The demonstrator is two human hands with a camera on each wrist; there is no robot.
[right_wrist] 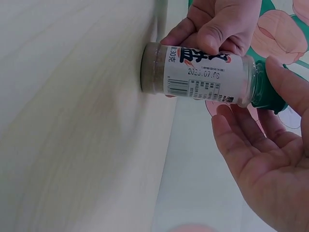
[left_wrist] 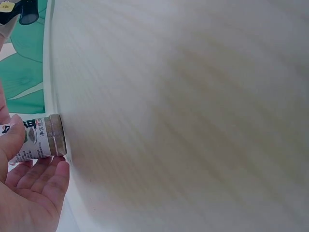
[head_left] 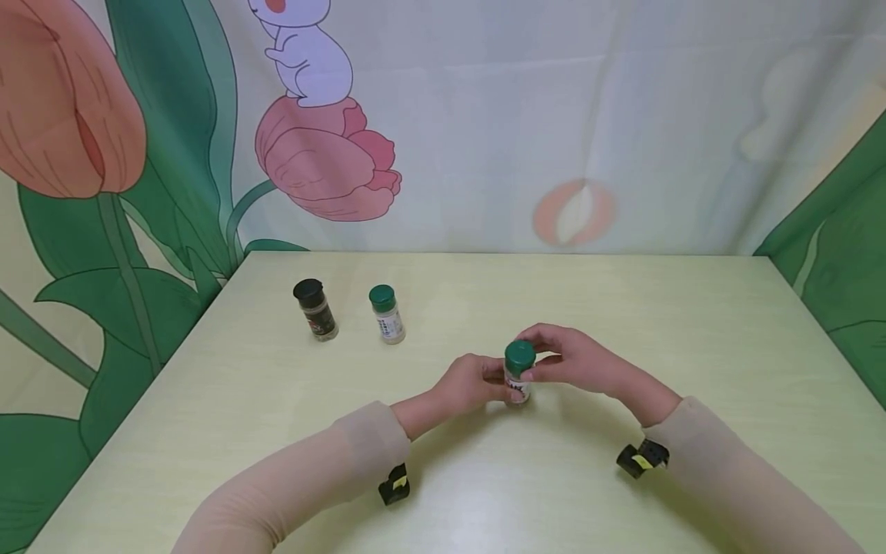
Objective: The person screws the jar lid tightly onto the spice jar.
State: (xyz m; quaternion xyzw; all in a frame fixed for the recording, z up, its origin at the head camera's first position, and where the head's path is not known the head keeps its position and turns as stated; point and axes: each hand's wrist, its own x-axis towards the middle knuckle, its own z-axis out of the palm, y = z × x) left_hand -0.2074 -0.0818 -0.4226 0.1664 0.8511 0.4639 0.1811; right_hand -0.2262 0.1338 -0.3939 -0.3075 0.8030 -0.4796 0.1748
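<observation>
A spice jar [head_left: 516, 386] with a green cap [head_left: 520, 355] and a white label stands upright at mid-table, in front of the person. My left hand [head_left: 468, 385] grips its body from the left, thumb across the label. From the right, my right hand [head_left: 580, 363] holds it by the top, its thumb on the cap and its fingers round the far side. Brownish powder shows through the clear base of the jar [right_wrist: 153, 68] in the right wrist view. In the left wrist view, the left hand's thumb and fingers surround the labelled jar [left_wrist: 40, 140], with its cap out of frame.
Toward the back left stand a black-capped spice jar [head_left: 317, 311] and another green-capped jar [head_left: 387, 315]. The pale wooden table [head_left: 664, 308] ends at a printed curtain [head_left: 471, 138]. Black wrist cameras [head_left: 395, 485] hang below both sleeves.
</observation>
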